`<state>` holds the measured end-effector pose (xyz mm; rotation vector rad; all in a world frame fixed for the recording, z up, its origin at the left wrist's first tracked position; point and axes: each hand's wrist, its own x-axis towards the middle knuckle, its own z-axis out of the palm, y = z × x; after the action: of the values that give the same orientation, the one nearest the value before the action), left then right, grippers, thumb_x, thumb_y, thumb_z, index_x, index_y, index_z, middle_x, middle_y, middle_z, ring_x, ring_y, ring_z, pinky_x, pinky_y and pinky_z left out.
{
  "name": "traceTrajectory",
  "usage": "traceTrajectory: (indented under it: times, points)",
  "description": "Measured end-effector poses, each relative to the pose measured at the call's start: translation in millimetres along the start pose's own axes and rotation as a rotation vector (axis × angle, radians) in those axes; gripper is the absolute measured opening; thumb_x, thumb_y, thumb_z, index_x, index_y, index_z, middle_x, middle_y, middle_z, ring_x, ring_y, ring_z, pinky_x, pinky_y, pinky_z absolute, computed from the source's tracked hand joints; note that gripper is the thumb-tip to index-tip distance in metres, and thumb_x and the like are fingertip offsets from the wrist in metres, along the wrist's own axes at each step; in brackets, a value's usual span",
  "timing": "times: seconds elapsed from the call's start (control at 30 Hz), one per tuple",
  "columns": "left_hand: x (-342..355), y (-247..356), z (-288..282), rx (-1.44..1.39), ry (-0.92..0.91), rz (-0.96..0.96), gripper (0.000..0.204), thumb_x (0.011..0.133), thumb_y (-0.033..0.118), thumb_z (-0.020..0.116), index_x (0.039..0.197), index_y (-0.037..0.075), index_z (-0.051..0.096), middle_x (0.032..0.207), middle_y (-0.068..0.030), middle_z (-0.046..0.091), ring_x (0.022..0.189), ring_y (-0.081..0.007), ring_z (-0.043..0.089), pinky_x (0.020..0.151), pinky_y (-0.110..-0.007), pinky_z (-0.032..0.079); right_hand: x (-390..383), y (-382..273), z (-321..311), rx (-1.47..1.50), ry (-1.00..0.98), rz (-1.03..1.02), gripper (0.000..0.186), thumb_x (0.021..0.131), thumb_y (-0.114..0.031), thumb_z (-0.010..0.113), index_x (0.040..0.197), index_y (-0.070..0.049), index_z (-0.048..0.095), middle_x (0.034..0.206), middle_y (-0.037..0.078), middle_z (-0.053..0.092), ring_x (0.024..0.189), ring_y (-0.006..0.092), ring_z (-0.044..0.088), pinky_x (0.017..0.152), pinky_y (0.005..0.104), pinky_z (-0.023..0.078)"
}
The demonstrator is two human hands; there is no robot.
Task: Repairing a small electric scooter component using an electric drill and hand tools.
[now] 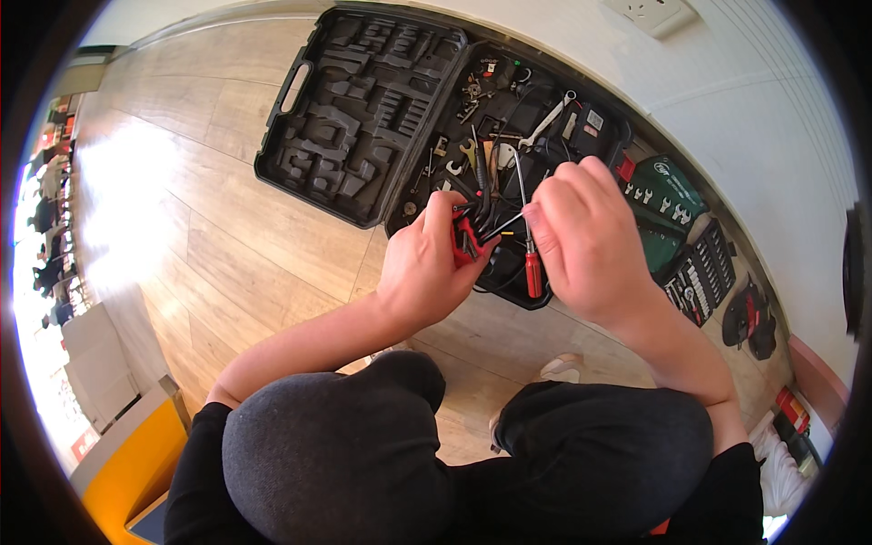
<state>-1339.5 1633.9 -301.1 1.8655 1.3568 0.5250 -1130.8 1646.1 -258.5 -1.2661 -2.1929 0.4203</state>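
Note:
My left hand (pixel 418 268) is wrapped round a red holder (pixel 466 238) with several dark rods in it, which look like hex keys. Close beside it, my right hand (pixel 586 238) is closed, its thumb and fingers pinching a thin dark metal rod (pixel 505 226) that slants toward the holder. It looks like a hex key; its other end is hidden in my fingers. Just below, a screwdriver (pixel 533 274) with a red handle lies over the front edge of the open black tool case (pixel 397 195). A combination wrench (pixel 549 122) rests deeper inside among loose tools.
The case's moulded lid (pixel 350 118) lies folded back to the left on the wooden floor (pixel 213 227). To the right are a green pouch of wrenches (pixel 668 213), a socket set (pixel 701 277) and a black-and-red item (pixel 750 318). A white wall (pixel 745 118) runs behind them.

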Motion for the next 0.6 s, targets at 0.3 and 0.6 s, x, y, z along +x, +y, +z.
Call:
traceTrajectory:
  times: [0.3, 0.6]
  points:
    - [4.8, 5.2, -7.9, 0.040, 0.049, 0.114, 0.056, 0.078, 0.012, 0.081, 0.119, 0.000, 0.046, 0.082, -0.0162, 0.065, 0.072, -0.0394, 0.065, 0.062, -0.042, 0.052, -9.3, -8.3, 11.4, 0.179, -0.014, -0.003, 0.018, 0.084, -0.014, 0.073, 0.083, -0.004, 0.058, 0.080, 0.009, 0.052, 0.074, 0.0285, 0.049, 0.065, 0.0387, 0.044]
    - [1.6, 3.4, -7.0, 0.058, 0.052, 0.066, 0.050, 0.080, 0.010, 0.080, 0.116, 0.001, 0.046, 0.083, -0.0154, 0.066, 0.073, -0.0376, 0.067, 0.063, -0.042, 0.053, -13.4, -14.4, 8.4, 0.353, -0.170, 0.060, 0.009, 0.088, -0.006, 0.067, 0.085, -0.003, 0.060, 0.081, 0.011, 0.052, 0.076, 0.0300, 0.049, 0.068, 0.0414, 0.043]
